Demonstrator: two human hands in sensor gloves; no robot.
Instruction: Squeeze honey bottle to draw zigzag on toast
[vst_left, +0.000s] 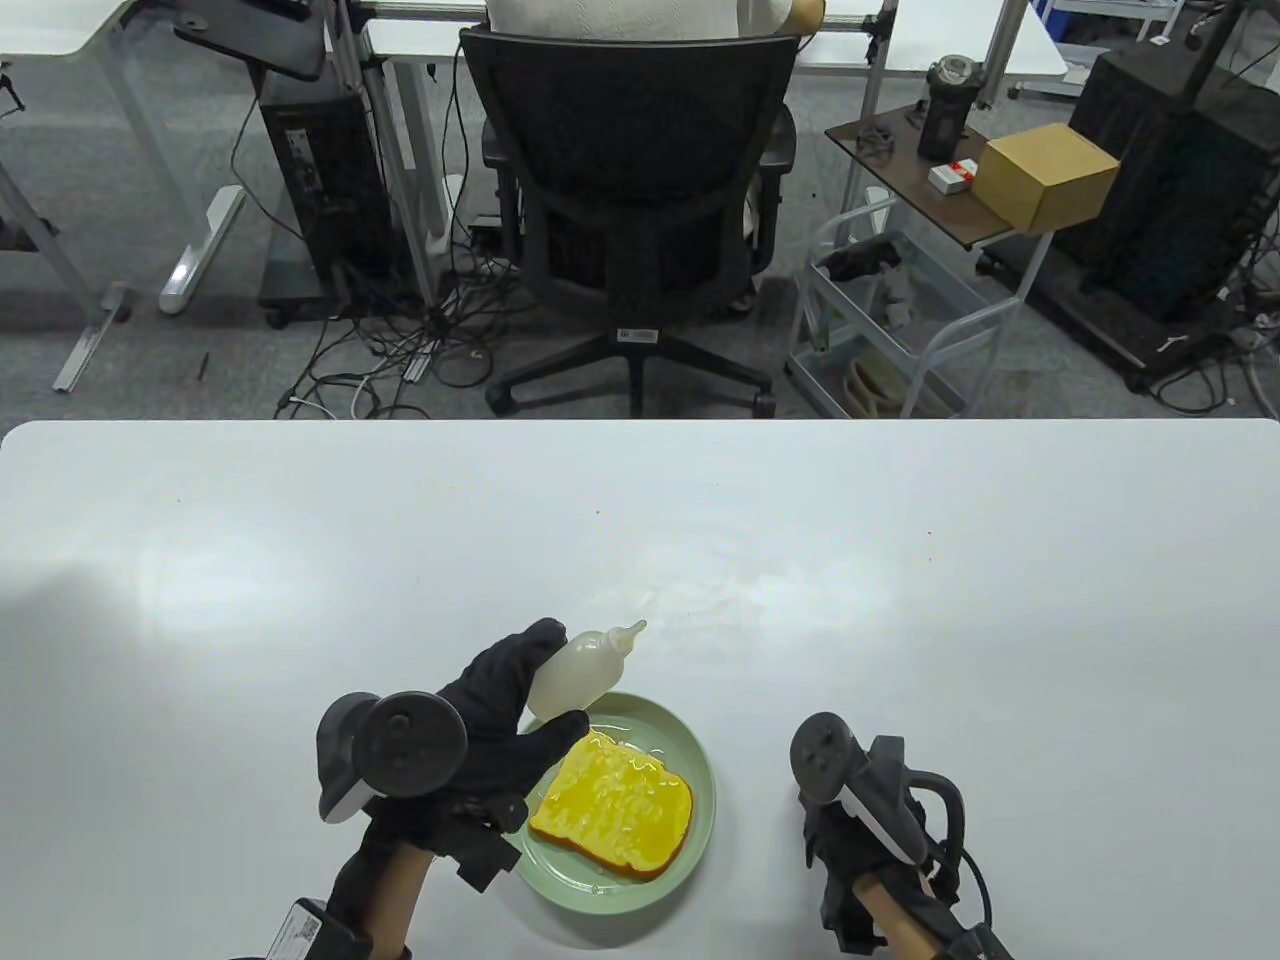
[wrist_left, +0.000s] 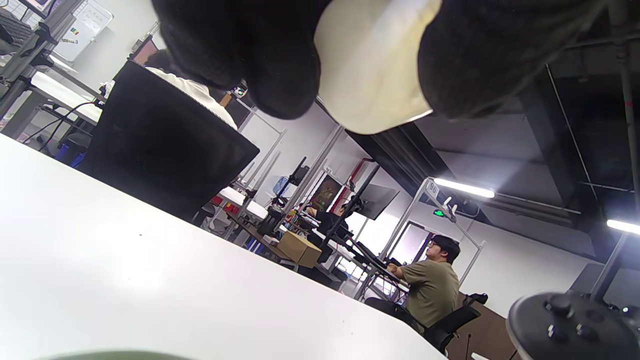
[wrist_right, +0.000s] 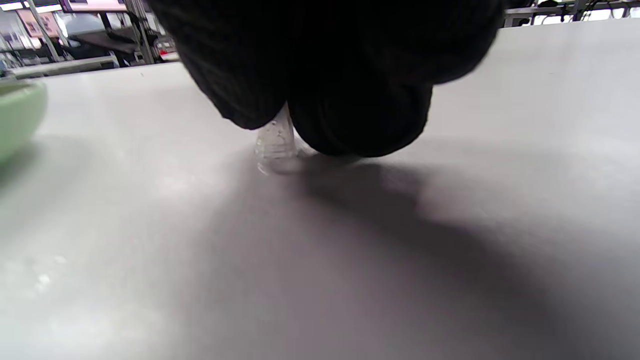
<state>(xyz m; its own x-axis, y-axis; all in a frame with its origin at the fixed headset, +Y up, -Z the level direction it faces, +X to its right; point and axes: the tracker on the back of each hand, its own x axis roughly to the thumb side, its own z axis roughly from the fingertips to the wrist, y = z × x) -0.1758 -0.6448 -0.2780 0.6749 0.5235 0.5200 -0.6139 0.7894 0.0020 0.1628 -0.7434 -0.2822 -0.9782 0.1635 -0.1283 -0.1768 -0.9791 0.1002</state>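
Near the front edge of the white desk (vst_left: 300, 560) a pale green plate (vst_left: 690, 745) carries a slice of toast (vst_left: 612, 805), its top already glossy yellow all over. The left hand (vst_left: 490, 715) holds the honey bottle (vst_left: 580, 670) just beyond the plate's far rim, fingers and thumb wrapped around its soft body, with the nozzle pointing up and away from the toast, not down at it. Judging by that tilt and the wet shine on the bread, the squeezing pass looks either finished or paused; no clear zigzag line can be picked out on the surface. If more honey is wanted, the next move calls for tipping the nozzle down over the slice and sweeping it side to side under steady pressure; if not, the bottle needs setting down upright on the desk clear of the plate. The right hand (vst_left: 870, 850) rests on the desk to the right of the plate, well apart from it, and in the right wrist view its dark fingers (wrist_right: 360, 115) press down around a small clear plastic piece (wrist_right: 275, 145) that may be the bottle's cap, though it is too blurred to be sure. From the left wrist view only the bottle's pale base shows between gloved fingers. How much honey is left cannot be told, and both forearms are cut off by the bottom edge.
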